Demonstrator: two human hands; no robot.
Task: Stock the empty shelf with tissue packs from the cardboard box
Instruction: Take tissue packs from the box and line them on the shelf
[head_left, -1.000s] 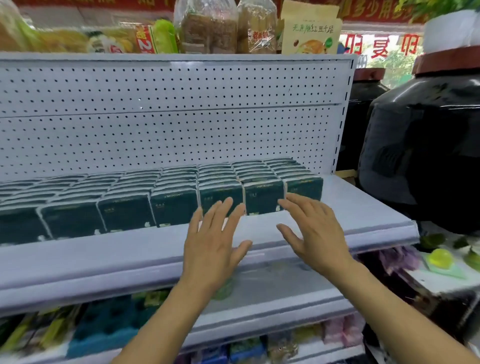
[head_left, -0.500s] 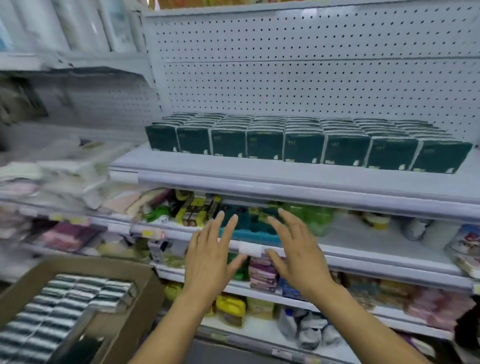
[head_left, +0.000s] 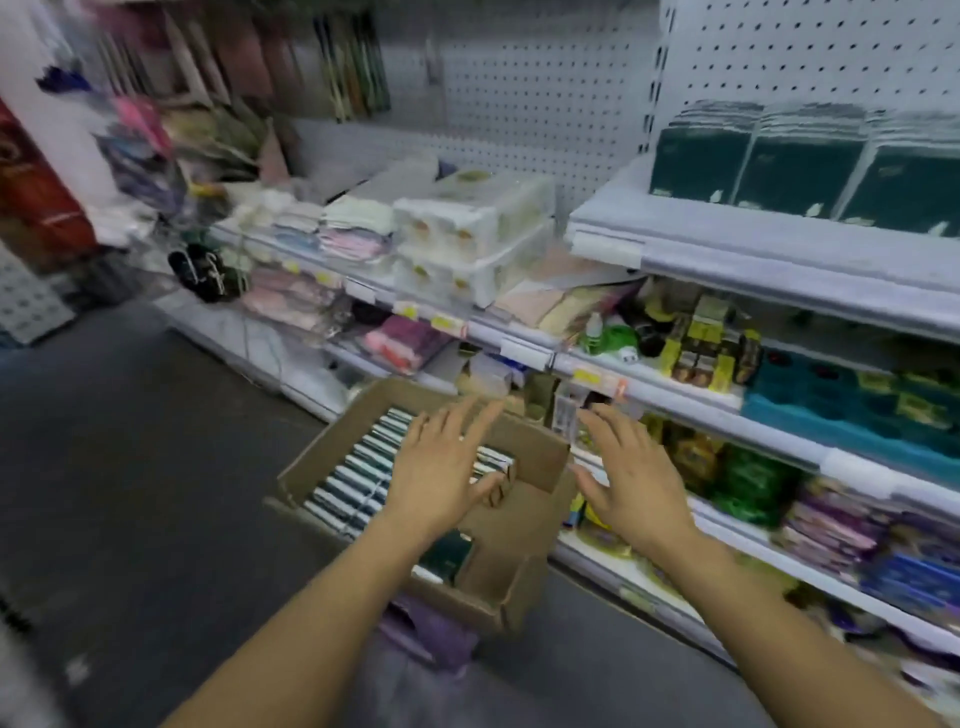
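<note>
Now both hands spread wide and hold nothing: the left hand hovers over the cardboard box, the right hand just at its 3 o'clock. Striped tissue packs fill the box's 9 o'clock side. Dark green packs line the shelf at 1 o'clock.

cardboard box: open, floor | tissue packs: dark green, rowed inside | shelf: partly stocked

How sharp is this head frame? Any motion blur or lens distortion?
Head view: motion blur smears the left shelves and floor; the open brown cardboard box, left hand and right hand read fairly clearly; wide-angle distortion tilts the white shelf holding dark green tissue packs.
</note>
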